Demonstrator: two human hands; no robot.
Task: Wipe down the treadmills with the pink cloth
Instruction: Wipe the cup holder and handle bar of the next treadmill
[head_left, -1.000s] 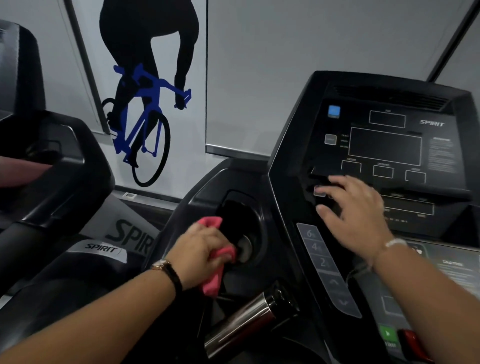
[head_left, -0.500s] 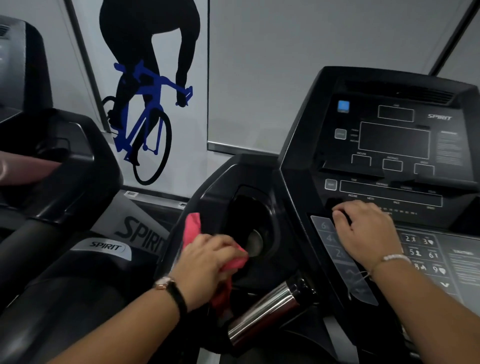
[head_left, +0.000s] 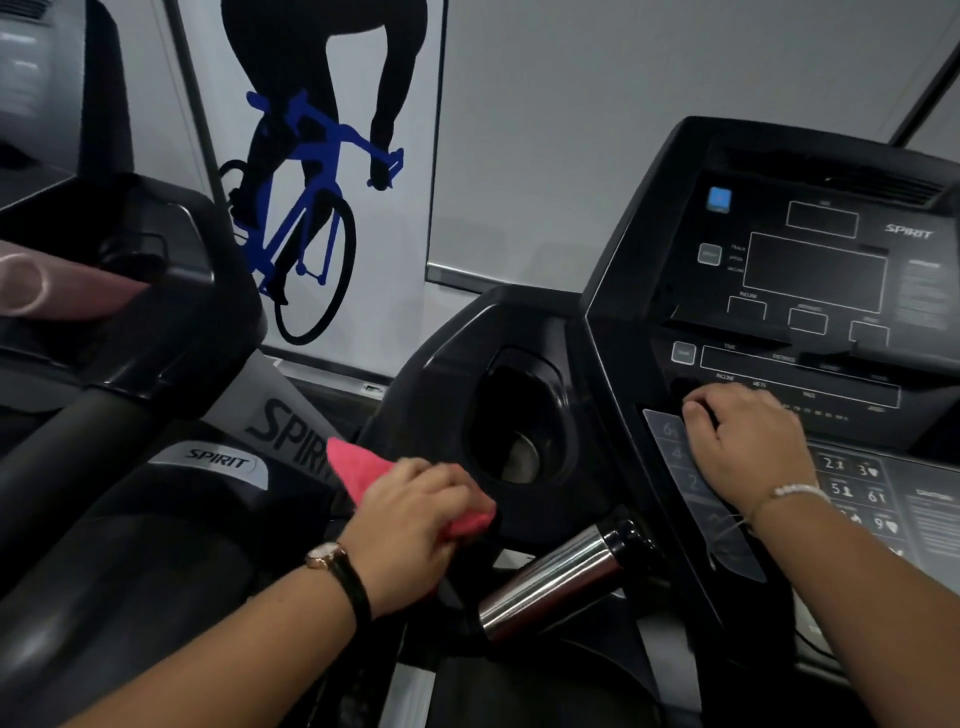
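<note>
My left hand (head_left: 410, 525) is closed around the pink cloth (head_left: 358, 470) and presses it against the black plastic of the treadmill console (head_left: 810, 270), just left of and below the cup holder (head_left: 519, 426). One corner of the cloth sticks out to the upper left of my fingers. My right hand (head_left: 748, 441) rests curled on the console's lower edge, over the keypad strip (head_left: 675, 457), with nothing in it.
A chrome handle grip (head_left: 550, 582) juts out below the cup holder, between my two arms. A second black treadmill (head_left: 130, 322) stands at the left with a pinkish object (head_left: 57, 291) on it. A wall panel with a blue cyclist graphic (head_left: 311, 171) is behind.
My left hand has slid the cloth down and left, away from the cup holder opening. My right hand has dropped from the display buttons to the console's lower edge and curled.
</note>
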